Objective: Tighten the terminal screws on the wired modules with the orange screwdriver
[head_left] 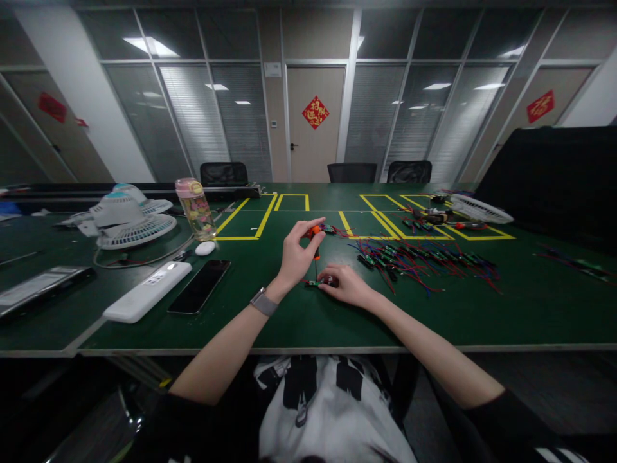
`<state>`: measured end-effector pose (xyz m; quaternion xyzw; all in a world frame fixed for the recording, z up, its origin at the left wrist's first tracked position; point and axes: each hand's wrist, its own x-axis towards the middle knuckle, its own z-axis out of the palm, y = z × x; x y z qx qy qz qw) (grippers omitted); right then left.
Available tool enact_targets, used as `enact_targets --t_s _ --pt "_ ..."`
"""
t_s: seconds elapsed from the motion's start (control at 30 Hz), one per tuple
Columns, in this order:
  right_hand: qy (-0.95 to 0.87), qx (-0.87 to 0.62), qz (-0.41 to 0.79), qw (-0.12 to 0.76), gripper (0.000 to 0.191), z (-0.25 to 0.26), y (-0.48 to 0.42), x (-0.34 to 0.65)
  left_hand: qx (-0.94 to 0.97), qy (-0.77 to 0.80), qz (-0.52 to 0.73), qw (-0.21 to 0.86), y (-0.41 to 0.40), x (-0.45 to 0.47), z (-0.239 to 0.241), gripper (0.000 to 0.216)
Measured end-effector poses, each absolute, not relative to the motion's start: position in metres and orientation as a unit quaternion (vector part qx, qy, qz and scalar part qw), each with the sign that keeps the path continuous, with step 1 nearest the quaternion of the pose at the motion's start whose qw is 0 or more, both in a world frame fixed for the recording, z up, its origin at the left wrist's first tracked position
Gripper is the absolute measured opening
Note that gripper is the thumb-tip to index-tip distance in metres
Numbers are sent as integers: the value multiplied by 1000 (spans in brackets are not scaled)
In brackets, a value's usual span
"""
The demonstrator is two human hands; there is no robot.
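Note:
My left hand (pixel 299 251) is closed around the orange and black handle of a screwdriver (pixel 317 252), which stands upright with its shaft pointing down. Below it lies a small green circuit board (pixel 312 283) on the green table, and the screwdriver's tip reaches down to it. My right hand (pixel 348 287) rests low on the table, its fingers pinched on the board's right end and partly hiding it. Just beyond the left hand's fingertips lies another small circuit board (pixel 328 228) with red and blue wires.
A pile of wired circuit boards (pixel 385 256) spreads to the right. On the left lie a black phone (pixel 200 287), a white power strip (pixel 148 292), a bottle (pixel 196 211) and white fans (pixel 137 228). A dark monitor (pixel 559 186) stands at right.

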<state>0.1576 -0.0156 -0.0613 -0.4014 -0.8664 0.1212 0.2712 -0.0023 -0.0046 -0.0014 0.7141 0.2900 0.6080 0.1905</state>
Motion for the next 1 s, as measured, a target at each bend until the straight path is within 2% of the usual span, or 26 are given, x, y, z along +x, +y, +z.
enact_targets --t_s 0.13,0.37,0.57,0.83,1.0 --pt "-868 -398 117 274 12 -62 -15 158 719 307 607 145 -2 -4 -2 29" --pt "-870 -399 115 268 13 -64 -13 158 715 261 605 235 3 -4 -5 36" --pt "-868 -401 117 269 12 -64 -14 158 723 318 598 135 -3 -3 -3 33" --pt "-868 -395 120 276 12 -64 -13 158 707 248 618 236 -4 -1 -2 29" --pt "-869 -395 114 276 12 -64 -13 158 708 303 622 138 -4 -4 1 20"
